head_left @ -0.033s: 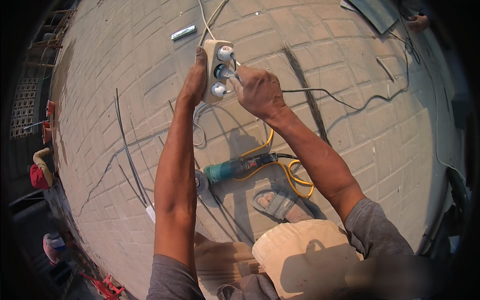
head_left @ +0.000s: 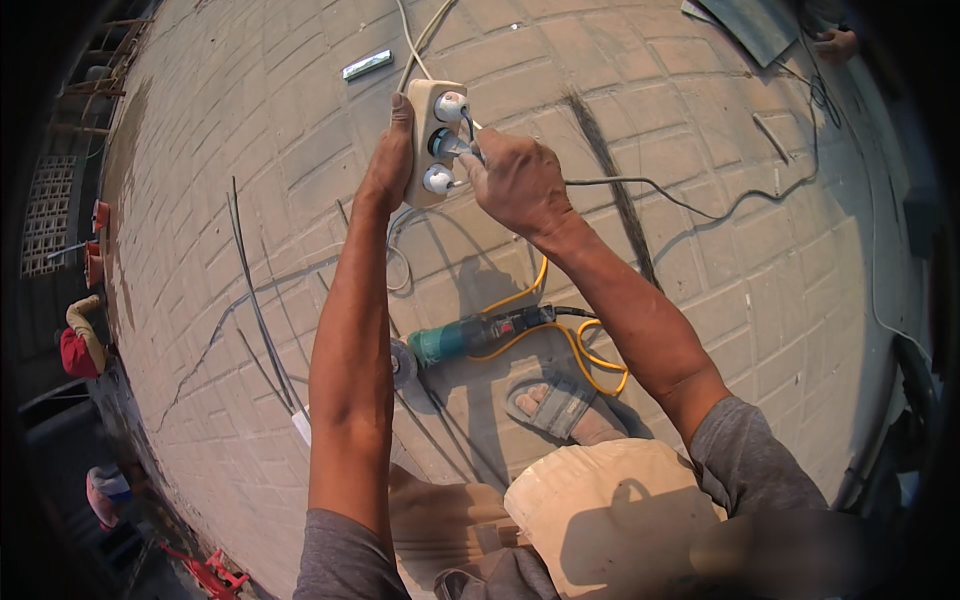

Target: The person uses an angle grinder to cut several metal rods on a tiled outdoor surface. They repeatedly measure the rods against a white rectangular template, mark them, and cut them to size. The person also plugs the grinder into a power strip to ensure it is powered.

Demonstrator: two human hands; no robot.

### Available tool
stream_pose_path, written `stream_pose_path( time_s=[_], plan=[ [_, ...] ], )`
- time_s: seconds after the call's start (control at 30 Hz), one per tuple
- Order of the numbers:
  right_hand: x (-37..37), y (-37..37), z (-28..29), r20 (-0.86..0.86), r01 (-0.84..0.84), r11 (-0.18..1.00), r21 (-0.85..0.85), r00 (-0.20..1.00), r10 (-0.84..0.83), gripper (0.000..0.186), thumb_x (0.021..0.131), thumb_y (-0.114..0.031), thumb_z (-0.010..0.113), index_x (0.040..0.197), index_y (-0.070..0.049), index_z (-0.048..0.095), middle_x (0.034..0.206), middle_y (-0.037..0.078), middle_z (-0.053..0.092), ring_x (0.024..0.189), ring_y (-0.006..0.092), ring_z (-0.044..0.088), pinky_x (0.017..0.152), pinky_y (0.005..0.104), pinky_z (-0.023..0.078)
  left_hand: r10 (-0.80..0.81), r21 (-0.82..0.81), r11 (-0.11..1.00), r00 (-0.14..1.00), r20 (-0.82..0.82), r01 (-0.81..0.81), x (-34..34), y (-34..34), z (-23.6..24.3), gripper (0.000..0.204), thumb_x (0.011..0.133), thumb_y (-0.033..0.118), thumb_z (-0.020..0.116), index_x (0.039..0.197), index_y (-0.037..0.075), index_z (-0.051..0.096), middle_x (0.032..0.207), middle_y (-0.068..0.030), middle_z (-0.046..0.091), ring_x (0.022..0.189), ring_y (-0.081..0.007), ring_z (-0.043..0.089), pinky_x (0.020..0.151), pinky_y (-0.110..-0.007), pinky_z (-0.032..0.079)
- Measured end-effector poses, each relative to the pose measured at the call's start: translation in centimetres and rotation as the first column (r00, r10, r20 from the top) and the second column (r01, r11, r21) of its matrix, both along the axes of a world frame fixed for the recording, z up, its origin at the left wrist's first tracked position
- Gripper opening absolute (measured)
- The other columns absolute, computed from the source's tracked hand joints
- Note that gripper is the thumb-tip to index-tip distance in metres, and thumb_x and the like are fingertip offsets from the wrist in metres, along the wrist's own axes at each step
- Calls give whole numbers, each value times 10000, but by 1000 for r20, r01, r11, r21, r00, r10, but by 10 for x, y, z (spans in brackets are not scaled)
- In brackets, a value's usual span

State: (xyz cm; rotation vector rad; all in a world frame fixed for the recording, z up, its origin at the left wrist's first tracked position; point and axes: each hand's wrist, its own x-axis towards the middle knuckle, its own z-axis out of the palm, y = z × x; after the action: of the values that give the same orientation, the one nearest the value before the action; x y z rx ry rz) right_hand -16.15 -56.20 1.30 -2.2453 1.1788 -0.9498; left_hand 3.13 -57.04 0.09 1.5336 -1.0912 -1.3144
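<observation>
Sunlit paving (head_left: 280,140) in a rectangular block pattern fills most of the view, scattered with thin cables and rods. Along the shaded left edge stands a pale lattice screen (head_left: 48,215). At the far right lies a grey sheet (head_left: 750,28), with another person's hand (head_left: 836,46) just beside it. Dark metal rods (head_left: 263,315) lie on the paving to the left. Nearer, in the middle, a green and black angle grinder (head_left: 465,336) rests on its side, a yellow cord (head_left: 544,272) beside it. A sandal (head_left: 565,405) on a foot shows just nearer still.

Above the paving, beyond the grinder, a cream power strip (head_left: 421,130) is held upright. The left hand (head_left: 388,165) grips its left side, thumb up. All three of its sockets have plugs: white ones (head_left: 452,105) at the far and near ends, a bluish plug (head_left: 445,144) between. The right hand (head_left: 520,182) pinches this middle plug; how deeply it sits cannot be told. Beyond the left hand lies a small silver bar (head_left: 367,66).
</observation>
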Motion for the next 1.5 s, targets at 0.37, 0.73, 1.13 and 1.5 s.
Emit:
stream_pose_path(
  time_s=[0.37,0.73,1.13,1.5],
  plan=[
    [3,6,-3,-89,-101,990,-94,992,93,157,858,-117,685,784,-35,574,690,184,633,641,353,677,583,437,537,32,-72,997,996,87,-25,1,6,-6,972,928,833,172,1192,49,682,926,-114,710,801,-188,703,692,-320,595],
    [2,6,-4,-23,-96,994,55,995,98,138,871,-137,672,807,-42,595,742,185,666,716,378,694,645,462,556,15,-61,998,1000,-25,-17,3,12,-1,913,951,802,220,1260,56,646,1023,-119,700,901,-187,699,758,-322,596],
    [2,6,0,186,-59,998,-1,981,58,194,860,-143,731,818,-23,583,669,182,619,648,387,663,590,466,520,-7,-126,992,1000,-24,4,5,1,0,915,949,802,206,1239,61,657,1014,-118,708,897,-191,708,746,-319,601],
    [10,5,-3,85,-4,998,-57,996,8,172,839,-57,730,843,1,568,702,211,617,650,396,658,590,467,504,29,-144,989,993,111,-13,-13,9,14,937,927,821,213,1203,61,685,934,-109,711,840,-180,713,681,-323,600]
  ],
)
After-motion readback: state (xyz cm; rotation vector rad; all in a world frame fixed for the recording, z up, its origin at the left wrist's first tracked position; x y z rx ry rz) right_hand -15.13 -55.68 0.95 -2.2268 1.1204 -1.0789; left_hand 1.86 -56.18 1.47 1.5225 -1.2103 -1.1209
